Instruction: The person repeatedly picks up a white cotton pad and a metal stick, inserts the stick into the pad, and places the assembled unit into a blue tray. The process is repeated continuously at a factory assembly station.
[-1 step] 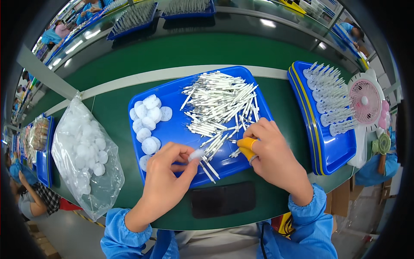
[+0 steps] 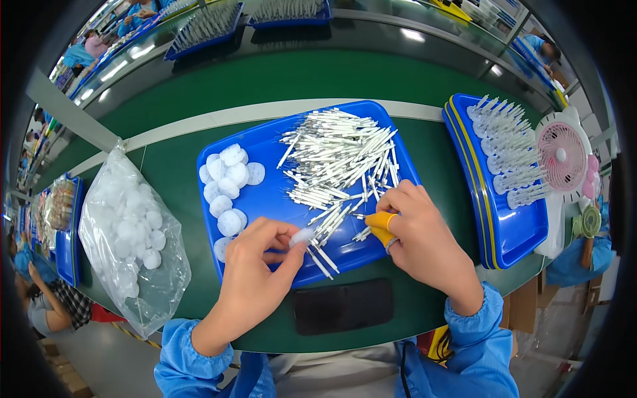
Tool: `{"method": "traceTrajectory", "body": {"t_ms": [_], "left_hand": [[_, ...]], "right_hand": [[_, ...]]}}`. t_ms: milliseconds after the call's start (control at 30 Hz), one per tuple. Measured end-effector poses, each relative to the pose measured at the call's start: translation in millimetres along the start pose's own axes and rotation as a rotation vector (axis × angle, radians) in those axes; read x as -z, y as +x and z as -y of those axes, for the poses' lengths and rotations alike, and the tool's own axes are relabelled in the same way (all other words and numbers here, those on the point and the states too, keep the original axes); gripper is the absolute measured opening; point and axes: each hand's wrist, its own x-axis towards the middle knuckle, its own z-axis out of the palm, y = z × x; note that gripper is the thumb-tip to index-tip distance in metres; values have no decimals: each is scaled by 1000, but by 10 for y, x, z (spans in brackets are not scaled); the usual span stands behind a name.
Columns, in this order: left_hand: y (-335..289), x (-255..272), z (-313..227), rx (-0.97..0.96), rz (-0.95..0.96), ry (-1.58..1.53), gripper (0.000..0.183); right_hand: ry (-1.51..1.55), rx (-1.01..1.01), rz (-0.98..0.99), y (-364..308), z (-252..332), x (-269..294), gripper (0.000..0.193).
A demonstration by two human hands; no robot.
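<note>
- Landmark: the blue tray (image 2: pixel 269 207) on the green table.
- Left hand (image 2: pixel 260 251), over the tray's near edge: thumb and forefinger pinch a white disc (image 2: pixel 302 237); the other fingers curl in.
- Right hand (image 2: pixel 426 233), over the tray's right part: thumb and forefinger, in yellow finger covers (image 2: pixel 381 221), bent together by a stick end. Cannot tell whether they grip it.
- Thin white sticks (image 2: pixel 342 149), dark-tipped: heaped loosely at the tray's far middle, some trailing to its near edge.
- More discs (image 2: pixel 237 176): clustered along the tray's left side; others in a clear bag (image 2: pixel 133 229) left of the tray.
- Dark flat slab (image 2: pixel 344 307), likely a phone: just nearer the person than the tray.
- Handling, my guess: disc light, fairly stiff, perhaps slick; best taken by opposite rims. Sticks look light, stiff, apt to roll and tangle; fine tips probably fragile, so hold the white shaft.
</note>
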Motion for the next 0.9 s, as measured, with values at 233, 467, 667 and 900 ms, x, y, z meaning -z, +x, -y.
{"method": "traceTrajectory", "body": {"t_ms": [233, 467, 667, 900], "left_hand": [[-7, 15, -23, 96, 86, -55, 13], [-6, 6, 12, 27, 76, -42, 14], [-3, 7, -19, 63, 73, -42, 13], [-13, 6, -23, 43, 74, -37, 12]], "right_hand": [[-52, -5, 120, 18, -14, 8, 28], [-44, 18, 172, 40, 1, 40, 25], [-59, 30, 133, 39, -21, 15, 27], [-58, 26, 179, 76, -36, 68, 24]]}}
